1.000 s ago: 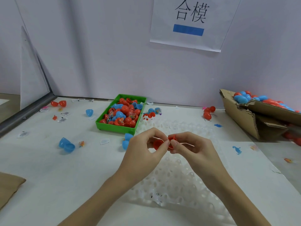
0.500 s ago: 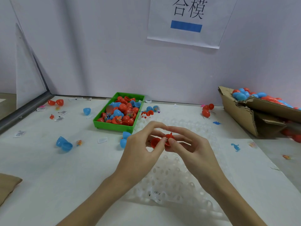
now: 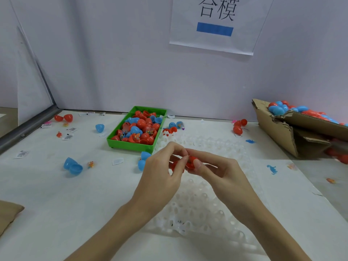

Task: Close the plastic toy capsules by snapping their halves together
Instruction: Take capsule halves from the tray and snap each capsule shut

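Both my hands meet above the white plastic holder tray [image 3: 203, 194] at the middle of the table. My left hand [image 3: 160, 172] pinches one red capsule half [image 3: 176, 164], and my right hand [image 3: 216, 170] grips the other red half [image 3: 191, 162] with its thumb on top. The two halves touch each other between my fingertips, mostly hidden by my fingers. A green bin [image 3: 135, 146] of open red and blue capsule halves stands just beyond my hands.
A torn cardboard box [image 3: 293, 136] holding closed red and blue capsules lies at the right. Loose blue halves [image 3: 72, 166], red halves [image 3: 64, 117], small toy figures [image 3: 272, 169] and paper slips are scattered over the white table. A brown piece [image 3: 7, 213] sits at the left edge.
My hands have drawn closer and the two red halves are pressed together more tightly. My right fingers have curled in over the capsule.
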{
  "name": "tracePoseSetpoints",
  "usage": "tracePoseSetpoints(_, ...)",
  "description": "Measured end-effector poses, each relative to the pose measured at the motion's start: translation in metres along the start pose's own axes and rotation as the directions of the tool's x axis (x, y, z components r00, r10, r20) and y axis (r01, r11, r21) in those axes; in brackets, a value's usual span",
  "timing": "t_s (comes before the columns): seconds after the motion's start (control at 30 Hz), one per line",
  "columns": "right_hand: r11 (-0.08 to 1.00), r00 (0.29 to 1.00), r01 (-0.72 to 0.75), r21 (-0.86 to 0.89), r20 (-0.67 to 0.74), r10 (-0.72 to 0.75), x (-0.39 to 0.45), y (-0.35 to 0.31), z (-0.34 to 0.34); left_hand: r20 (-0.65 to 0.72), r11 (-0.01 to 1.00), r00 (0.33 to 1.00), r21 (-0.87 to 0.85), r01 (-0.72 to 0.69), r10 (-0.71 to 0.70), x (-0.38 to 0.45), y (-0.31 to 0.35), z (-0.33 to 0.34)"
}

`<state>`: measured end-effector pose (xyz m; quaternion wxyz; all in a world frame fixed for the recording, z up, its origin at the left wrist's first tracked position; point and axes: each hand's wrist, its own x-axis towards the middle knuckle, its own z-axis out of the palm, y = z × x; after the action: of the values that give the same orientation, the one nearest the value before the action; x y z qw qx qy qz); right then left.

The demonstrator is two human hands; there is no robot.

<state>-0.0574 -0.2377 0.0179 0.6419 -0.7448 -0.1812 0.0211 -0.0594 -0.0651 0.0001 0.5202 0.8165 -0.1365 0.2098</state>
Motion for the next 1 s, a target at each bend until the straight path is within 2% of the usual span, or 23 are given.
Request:
tracePoseSetpoints(0.17,0.995,0.996,-0.022,0.097,-0.083,0.03,0.001,0.002,0.0,0.047,0.986,0.996,-0.147,0.08,-0.074,0.001,0.003,-0.001)
tracePoseSetpoints(0.3,0.959,0.986,-0.077,0.271,-0.125,0.114,0.004,0.003,-0.006,0.12,0.929,0.985,-0.335,0.155,-0.121,0.004,0.005,-0.003)
tracePoseSetpoints(0.4,0.985,0.959,-0.039,0.167,-0.269,0.084,0.005,0.004,-0.01,0.178,0.933,0.981,-0.335,0.133,-0.076,0.005,0.007,-0.006)
tracePoseSetpoints(0.47,0.998,0.95,-0.017,0.064,-0.31,0.036,0.005,0.002,-0.01,0.17,0.941,0.983,-0.312,0.127,-0.076,0.005,0.007,-0.005)
tracePoseSetpoints(0.73,0.999,0.985,0.045,0.025,-0.166,-0.04,0.003,0.0,-0.003,0.073,0.931,0.992,-0.342,0.125,-0.106,0.007,0.007,-0.008)
tracePoseSetpoints(0.9,0.992,0.993,0.035,0.124,-0.115,-0.021,0.002,0.003,0.0,0.094,0.941,0.989,-0.311,0.136,-0.112,0.006,0.008,-0.007)
tracePoseSetpoints(1.0,0.982,0.996,0.027,0.186,-0.09,-0.01,0.002,0.005,0.0,0.057,0.969,0.997,-0.24,0.064,-0.052,0.004,0.009,-0.005)
